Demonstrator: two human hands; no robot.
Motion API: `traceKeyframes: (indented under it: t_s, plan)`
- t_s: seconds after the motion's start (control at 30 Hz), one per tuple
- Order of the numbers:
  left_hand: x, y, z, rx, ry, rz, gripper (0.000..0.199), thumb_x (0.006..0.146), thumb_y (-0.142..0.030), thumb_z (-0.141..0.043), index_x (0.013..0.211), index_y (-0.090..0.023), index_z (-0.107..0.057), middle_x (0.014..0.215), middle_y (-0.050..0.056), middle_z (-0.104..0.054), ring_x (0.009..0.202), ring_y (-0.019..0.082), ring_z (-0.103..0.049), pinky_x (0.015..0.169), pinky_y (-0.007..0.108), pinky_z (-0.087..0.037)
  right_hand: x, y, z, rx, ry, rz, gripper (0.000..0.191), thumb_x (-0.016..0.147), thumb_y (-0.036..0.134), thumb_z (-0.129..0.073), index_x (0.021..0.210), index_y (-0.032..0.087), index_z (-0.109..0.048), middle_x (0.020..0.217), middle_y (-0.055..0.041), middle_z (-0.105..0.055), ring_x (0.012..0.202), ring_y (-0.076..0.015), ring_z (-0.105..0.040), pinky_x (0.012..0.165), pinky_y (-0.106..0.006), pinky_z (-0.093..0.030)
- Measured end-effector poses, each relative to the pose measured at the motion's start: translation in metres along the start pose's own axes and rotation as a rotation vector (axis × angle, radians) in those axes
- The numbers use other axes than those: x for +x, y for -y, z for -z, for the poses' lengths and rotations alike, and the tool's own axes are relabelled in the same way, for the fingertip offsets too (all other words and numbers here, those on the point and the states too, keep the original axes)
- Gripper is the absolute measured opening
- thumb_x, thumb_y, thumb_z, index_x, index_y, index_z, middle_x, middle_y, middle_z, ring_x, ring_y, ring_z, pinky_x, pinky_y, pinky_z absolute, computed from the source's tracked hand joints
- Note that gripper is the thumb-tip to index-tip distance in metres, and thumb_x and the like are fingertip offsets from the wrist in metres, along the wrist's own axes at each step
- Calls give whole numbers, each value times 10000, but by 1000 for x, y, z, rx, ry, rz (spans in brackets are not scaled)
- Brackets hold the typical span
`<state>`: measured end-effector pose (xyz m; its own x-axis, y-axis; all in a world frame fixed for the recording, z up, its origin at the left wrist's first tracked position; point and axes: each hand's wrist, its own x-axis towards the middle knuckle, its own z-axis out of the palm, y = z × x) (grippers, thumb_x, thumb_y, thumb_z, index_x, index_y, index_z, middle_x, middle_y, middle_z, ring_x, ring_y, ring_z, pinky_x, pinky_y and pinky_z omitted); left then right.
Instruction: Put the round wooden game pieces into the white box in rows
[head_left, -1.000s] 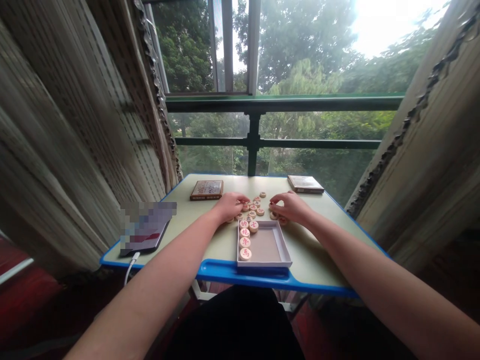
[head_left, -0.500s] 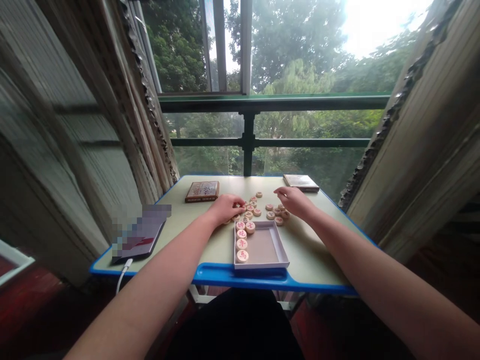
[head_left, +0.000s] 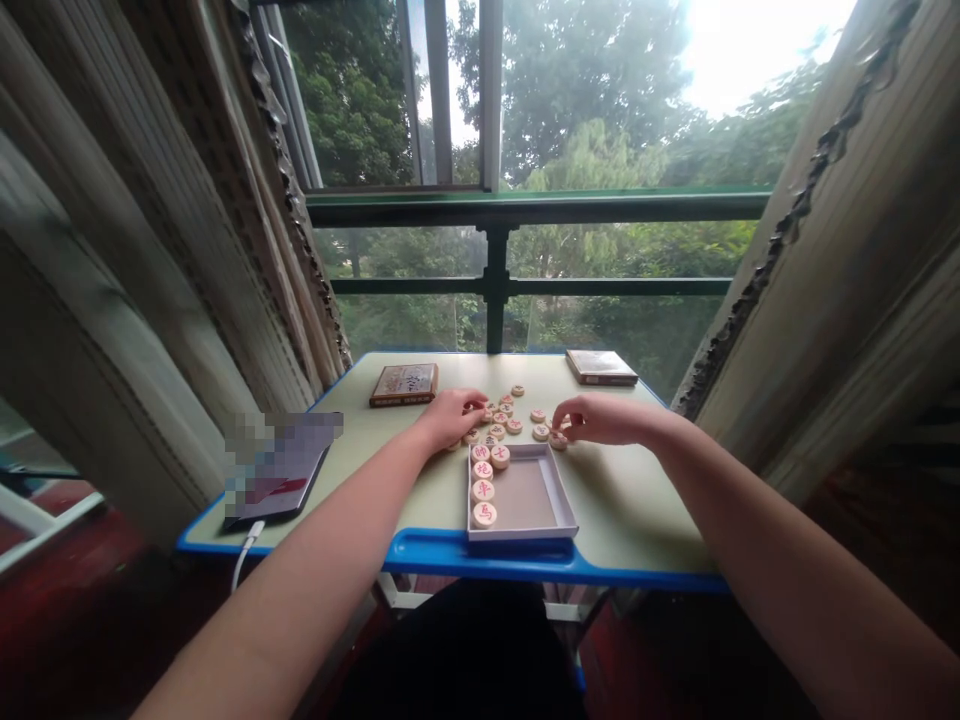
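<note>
Round wooden Chinese chess pieces lie loosely in the middle of the table. My left hand rests at their left side, fingers bent and thumb apart, with no piece visible in its grasp. On the right, my right hand reaches down with fingertips closed at a Chinese chess piece; its fingers partly hide the pieces there. Between my forearms sits a shallow white box. Along its left wall stands a column of red-marked pieces, and another piece lies beside the top one.
A brown patterned box lies at the back left, and a flat box at the back right. A dark tablet-like device with a white cable is at the left edge. The table has a blue rim.
My right hand has lowered from above the right-hand pieces, and its fingertips now touch them. My left hand has stayed almost in place. The pieces in the box look the same.
</note>
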<state>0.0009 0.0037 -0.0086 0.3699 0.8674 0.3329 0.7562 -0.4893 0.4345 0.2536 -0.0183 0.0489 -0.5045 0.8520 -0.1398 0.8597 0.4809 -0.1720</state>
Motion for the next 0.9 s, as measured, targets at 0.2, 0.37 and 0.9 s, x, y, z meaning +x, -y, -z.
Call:
traceKeyframes:
  t_s: [0.2, 0.37, 0.9]
  plan:
    - [0, 2, -2, -46, -42, 41, 254, 777, -203, -522, 981, -169, -668, 966, 50, -700, 898, 175, -630, 838, 277, -480, 4, -7, -2, 31, -122, -87, 223, 804, 284, -523, 934, 208, -688, 837, -55, -688, 694, -155, -593, 592, -229, -406]
    - [1, 2, -3, 1, -3, 30, 263, 744, -214, -538, 950, -169, -695, 920, 50, -708, 849, 178, -633, 809, 275, -487, 0, 0, -2, 29, -21, 19, 284, 686, 338, -641, 948, 238, -688, 714, -9, -637, 566, -122, -531, 487, -212, -342]
    - [6, 9, -1, 14, -165, 44, 321, 817, -172, -417, 1002, -119, -674, 994, 97, -685, 942, 195, -608, 887, 310, -455, 11, -6, -9, -94, -300, -128, 288, 800, 317, -517, 1019, 185, -649, 992, -105, -659, 826, -202, -615, 646, -257, -433]
